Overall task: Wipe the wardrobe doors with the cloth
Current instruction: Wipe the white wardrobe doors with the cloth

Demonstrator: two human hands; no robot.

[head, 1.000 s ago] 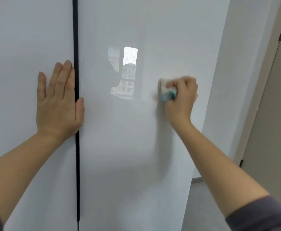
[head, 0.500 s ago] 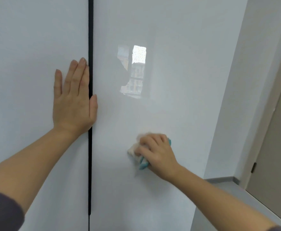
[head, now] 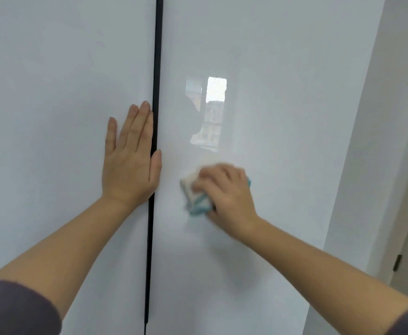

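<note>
Two glossy white wardrobe doors fill the view, split by a dark vertical gap [head: 155, 213]. My left hand [head: 130, 160] lies flat with straight fingers on the left door [head: 53, 117], its thumb across the gap. My right hand [head: 224, 194] grips a folded white cloth with a teal edge [head: 194, 194] and presses it against the right door [head: 270, 117], just below a bright window reflection [head: 209, 112]. The right hand and cloth are motion-blurred. Most of the cloth is hidden under the fingers.
A white wall [head: 372, 165] runs along the right of the wardrobe. Further right is a beige room door with a dark hinge [head: 396, 262].
My right hand swept the cloth from the upper right of the door down and left, and has now moved left and slightly up toward the gap. The left hand stays flat on the left door.
</note>
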